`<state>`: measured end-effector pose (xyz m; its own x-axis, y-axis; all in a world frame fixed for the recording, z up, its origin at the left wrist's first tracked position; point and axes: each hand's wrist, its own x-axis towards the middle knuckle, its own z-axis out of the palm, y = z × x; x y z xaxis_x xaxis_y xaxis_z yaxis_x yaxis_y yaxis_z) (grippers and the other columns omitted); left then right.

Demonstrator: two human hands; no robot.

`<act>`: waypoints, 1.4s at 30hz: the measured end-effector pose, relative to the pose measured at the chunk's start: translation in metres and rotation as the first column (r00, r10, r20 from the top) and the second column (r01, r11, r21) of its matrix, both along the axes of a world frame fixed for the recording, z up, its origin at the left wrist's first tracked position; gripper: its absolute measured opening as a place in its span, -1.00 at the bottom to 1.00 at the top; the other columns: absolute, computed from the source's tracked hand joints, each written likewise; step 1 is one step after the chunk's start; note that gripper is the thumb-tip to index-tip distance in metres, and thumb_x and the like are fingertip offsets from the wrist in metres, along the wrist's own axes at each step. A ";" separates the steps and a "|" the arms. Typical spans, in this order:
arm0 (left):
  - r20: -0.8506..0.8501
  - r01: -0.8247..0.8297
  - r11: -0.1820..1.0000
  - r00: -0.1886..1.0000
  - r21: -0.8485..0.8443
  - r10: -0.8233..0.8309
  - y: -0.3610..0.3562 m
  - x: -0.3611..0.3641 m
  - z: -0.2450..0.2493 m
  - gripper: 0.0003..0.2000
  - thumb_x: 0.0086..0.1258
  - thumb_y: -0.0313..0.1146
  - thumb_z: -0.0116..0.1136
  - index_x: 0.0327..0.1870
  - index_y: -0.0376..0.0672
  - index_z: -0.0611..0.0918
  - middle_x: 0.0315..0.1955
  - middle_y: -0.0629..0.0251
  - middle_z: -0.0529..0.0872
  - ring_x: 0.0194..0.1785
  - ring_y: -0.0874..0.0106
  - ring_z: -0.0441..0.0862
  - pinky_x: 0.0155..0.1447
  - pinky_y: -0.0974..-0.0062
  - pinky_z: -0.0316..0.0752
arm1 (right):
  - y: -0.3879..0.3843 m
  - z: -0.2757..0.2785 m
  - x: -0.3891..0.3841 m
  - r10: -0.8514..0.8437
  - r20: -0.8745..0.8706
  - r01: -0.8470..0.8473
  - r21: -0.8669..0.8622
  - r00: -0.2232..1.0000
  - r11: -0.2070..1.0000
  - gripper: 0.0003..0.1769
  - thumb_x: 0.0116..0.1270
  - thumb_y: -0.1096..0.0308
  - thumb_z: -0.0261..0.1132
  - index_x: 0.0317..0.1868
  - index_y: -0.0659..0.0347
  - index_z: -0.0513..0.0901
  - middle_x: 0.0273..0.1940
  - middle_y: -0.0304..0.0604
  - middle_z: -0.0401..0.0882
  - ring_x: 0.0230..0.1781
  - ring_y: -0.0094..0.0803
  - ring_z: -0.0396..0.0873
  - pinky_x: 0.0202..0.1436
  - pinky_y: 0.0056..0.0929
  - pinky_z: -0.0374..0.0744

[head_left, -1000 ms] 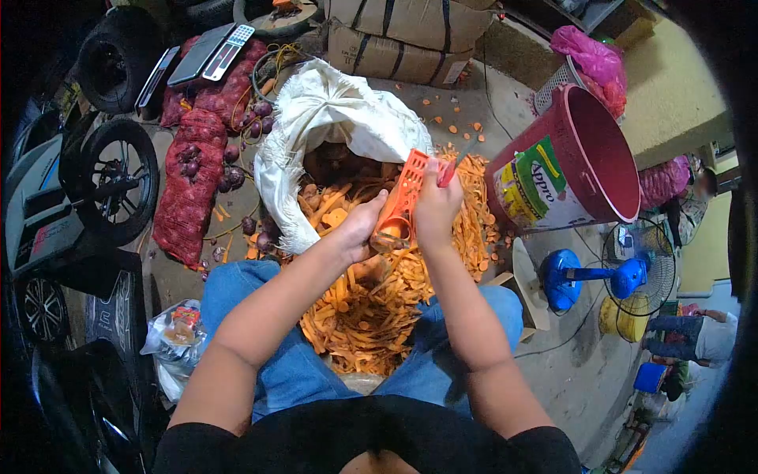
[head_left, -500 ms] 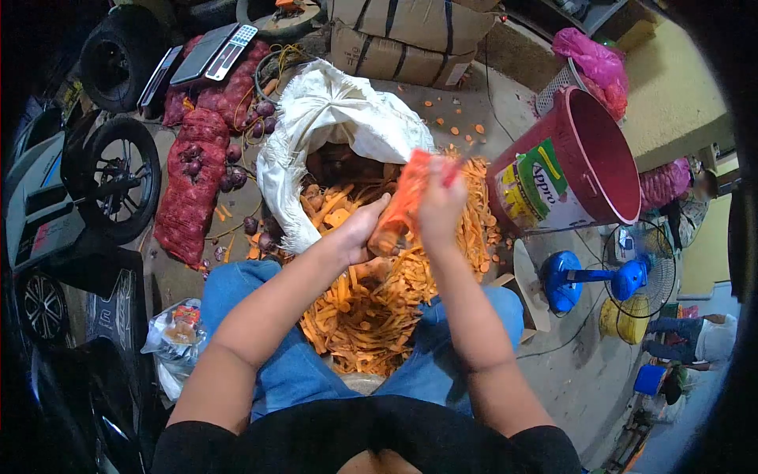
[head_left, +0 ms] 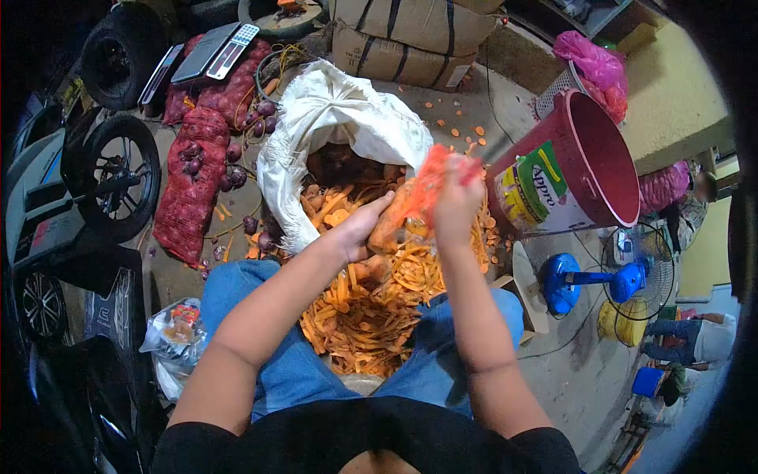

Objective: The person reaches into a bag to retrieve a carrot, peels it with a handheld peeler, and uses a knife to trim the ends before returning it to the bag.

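Onions (head_left: 192, 165) fill a red mesh bag (head_left: 185, 225) well apart from the grip, off beyond the left forearm. Nearer, a white sack (head_left: 288, 138) stands with its mouth gaping just ahead of the left hand (head_left: 362, 229). That hand is curled round a thick carrot (head_left: 383, 235), thumb along the upper side, the other fingers mostly hidden beneath; no gap shows between palm and root. The carrot lies between the two hands, tilted, its far end running up under the tool. It looks stiff and fairly solid, modest in weight, unlikely to dent under a firm squeeze; any bared, moist flesh would probably be slick. The near, thick end seems the place to hold, fingertips kept behind the edge. Directly below the grip, orange strips (head_left: 359, 316) are heaped; they look light and limp, easily scooped. Right of the carrot, an orange-red tool (head_left: 425, 186) is blurred, apparently light, rigid plastic. The right hand (head_left: 458, 204) is closed around it, though blur hides how each finger sits, and I cannot tell whether the tool touches the carrot. Just beyond that hand, to the right, leans a red bucket (head_left: 545, 126).
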<state>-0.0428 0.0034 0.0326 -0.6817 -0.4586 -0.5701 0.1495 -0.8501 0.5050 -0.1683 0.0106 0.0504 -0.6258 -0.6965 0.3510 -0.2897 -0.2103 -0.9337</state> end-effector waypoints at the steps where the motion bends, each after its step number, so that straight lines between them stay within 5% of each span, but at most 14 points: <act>1: -0.051 -0.063 0.998 0.997 0.019 0.064 -0.001 -0.002 -0.005 -0.60 0.29 -0.03 -0.34 -0.13 -0.17 0.40 -0.37 0.27 0.55 -0.42 0.52 0.53 -0.34 0.58 0.49 | 0.007 -0.001 0.016 0.044 -0.107 -0.037 0.066 0.993 0.997 -0.75 0.21 0.27 0.02 -0.45 0.31 0.43 -0.60 -0.21 0.39 -0.60 -0.46 0.32 -0.51 -0.48 0.32; 5: -0.072 -0.068 0.995 0.995 -0.077 0.062 -0.003 -0.002 -0.016 -0.60 0.31 -0.06 -0.40 -0.17 -0.20 0.40 -0.34 0.29 0.54 -0.42 0.53 0.52 -0.35 0.58 0.50 | 0.003 -0.016 0.015 0.028 -0.242 0.014 0.169 0.970 0.985 -0.74 0.19 0.25 0.05 -0.44 0.32 0.43 -0.57 -0.25 0.40 -0.55 -0.55 0.31 -0.47 -0.54 0.33; 6: -0.072 -0.068 0.995 0.995 -0.078 0.062 0.000 -0.001 -0.014 -0.60 0.31 -0.06 -0.40 -0.17 -0.20 0.40 -0.34 0.29 0.54 -0.42 0.53 0.52 -0.35 0.58 0.50 | -0.008 -0.024 0.003 -0.061 -0.200 0.068 0.030 0.978 0.997 -0.76 0.19 0.31 -0.01 -0.49 0.33 0.42 -0.60 -0.02 0.41 -0.60 -0.33 0.35 -0.46 -0.39 0.33; 10: 0.074 0.260 0.960 0.965 -0.100 -0.253 0.014 0.004 0.002 -0.58 0.28 -0.02 -0.31 -0.12 -0.21 0.39 -0.41 0.24 0.51 -0.37 0.46 0.50 -0.23 0.52 0.45 | -0.023 -0.031 -0.082 -0.494 -0.120 0.508 0.181 0.861 0.842 -0.75 0.18 0.32 0.02 -0.45 0.39 0.43 -0.51 -0.11 0.47 -0.52 -0.41 0.39 -0.40 -0.41 0.36; 11: 0.076 0.263 0.960 0.964 -0.098 -0.256 0.012 0.005 0.003 -0.58 0.28 -0.02 -0.31 -0.12 -0.21 0.39 -0.41 0.24 0.51 -0.37 0.46 0.50 -0.23 0.52 0.45 | -0.021 -0.033 -0.083 -0.496 -0.119 0.510 0.183 0.860 0.840 -0.75 0.18 0.32 0.02 -0.45 0.39 0.43 -0.51 -0.11 0.47 -0.52 -0.41 0.39 -0.40 -0.41 0.36; 13: 0.037 0.164 0.985 0.986 -0.043 -0.163 0.006 0.007 0.006 -0.56 0.27 0.01 -0.31 -0.12 -0.20 0.39 -0.42 0.24 0.51 -0.37 0.46 0.50 -0.29 0.53 0.45 | -0.021 -0.033 -0.085 -0.313 0.376 0.324 0.035 0.872 0.945 -0.77 0.18 0.33 0.02 -0.42 0.39 0.43 -0.49 -0.16 0.46 -0.49 -0.45 0.39 -0.38 -0.44 0.37; 18: -0.050 0.036 0.999 0.998 -0.011 -0.037 -0.008 0.002 -0.024 -0.60 0.28 0.00 -0.38 -0.18 -0.11 0.42 -0.48 0.40 0.52 -0.51 0.56 0.47 -0.45 0.57 0.44 | 0.000 -0.015 0.008 0.040 0.072 -0.044 0.048 0.997 0.998 -0.78 0.20 0.31 0.03 -0.43 0.33 0.41 -0.53 -0.21 0.40 -0.54 -0.52 0.31 -0.42 -0.54 0.33; 23: -0.049 -0.091 0.996 0.995 -0.002 0.090 0.001 -0.001 -0.001 -0.61 0.29 -0.04 -0.35 -0.15 -0.16 0.41 -0.41 0.31 0.56 -0.50 0.49 0.51 -0.45 0.55 0.45 | 0.000 -0.017 0.015 -0.038 -0.094 0.046 0.090 0.995 0.995 -0.79 0.19 0.33 0.00 -0.47 0.32 0.41 -0.62 -0.14 0.39 -0.61 -0.43 0.31 -0.46 -0.46 0.34; 28: 0.102 0.216 0.973 0.973 -0.075 -0.208 0.012 0.003 0.013 -0.58 0.29 -0.02 -0.35 -0.10 -0.20 0.39 -0.38 0.27 0.55 -0.41 0.48 0.52 -0.34 0.53 0.47 | -0.030 -0.061 -0.104 -0.453 0.134 0.450 0.053 0.882 0.892 -0.77 0.19 0.33 0.00 -0.45 0.38 0.42 -0.56 -0.16 0.44 -0.59 -0.40 0.39 -0.45 -0.42 0.36; 29: 0.078 0.250 0.963 0.967 -0.101 -0.242 0.014 0.004 0.012 -0.57 0.29 -0.02 -0.34 -0.10 -0.20 0.39 -0.36 0.25 0.54 -0.39 0.50 0.52 -0.31 0.54 0.46 | -0.019 -0.040 -0.101 -0.537 0.059 0.508 0.256 0.841 0.823 -0.74 0.19 0.31 0.01 -0.47 0.39 0.42 -0.55 -0.15 0.45 -0.57 -0.41 0.41 -0.45 -0.44 0.38; 33: 0.036 0.036 0.998 0.999 -0.043 -0.034 0.005 0.006 0.016 -0.61 0.31 -0.08 -0.37 -0.13 -0.19 0.40 -0.37 0.27 0.54 -0.34 0.53 0.52 -0.25 0.57 0.46 | -0.009 0.009 -0.031 -0.167 0.448 0.197 -0.020 0.878 0.980 -0.77 0.20 0.30 0.03 -0.47 0.32 0.43 -0.56 -0.26 0.40 -0.61 -0.53 0.33 -0.50 -0.51 0.34; 35: 0.032 -0.015 1.000 0.999 -0.012 0.015 0.006 0.005 0.016 -0.63 0.31 -0.09 -0.37 -0.17 -0.18 0.41 -0.41 0.29 0.54 -0.37 0.53 0.53 -0.28 0.56 0.47 | -0.001 0.000 -0.002 -0.080 0.013 0.080 0.027 0.997 0.996 -0.78 0.20 0.31 0.03 -0.47 0.29 0.43 -0.57 -0.28 0.39 -0.58 -0.57 0.33 -0.50 -0.56 0.33; 38: -0.019 -0.021 0.996 1.000 -0.088 0.019 0.003 0.003 -0.009 -0.64 0.30 -0.06 -0.36 -0.19 -0.14 0.42 -0.49 0.34 0.54 -0.48 0.53 0.51 -0.40 0.53 0.48 | 0.008 -0.007 0.021 0.082 -0.009 -0.080 0.141 0.997 0.987 -0.77 0.20 0.31 0.02 -0.49 0.31 0.43 -0.58 -0.25 0.39 -0.53 -0.58 0.36 -0.46 -0.57 0.34; 42: 0.139 0.222 0.966 0.969 -0.132 -0.204 0.007 0.007 0.002 -0.57 0.26 0.03 -0.32 -0.20 -0.16 0.44 -0.46 0.34 0.54 -0.44 0.52 0.52 -0.35 0.51 0.48 | -0.013 -0.013 -0.011 -0.175 -0.118 0.174 -0.017 0.977 0.985 -0.75 0.21 0.31 0.01 -0.49 0.33 0.43 -0.60 -0.22 0.39 -0.56 -0.55 0.32 -0.48 -0.51 0.33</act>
<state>-0.0354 0.0100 0.0343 -0.7011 -0.3946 -0.5939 -0.0982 -0.7715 0.6286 -0.1796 -0.0024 0.0377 -0.6912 -0.5777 0.4341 -0.4310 -0.1526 -0.8893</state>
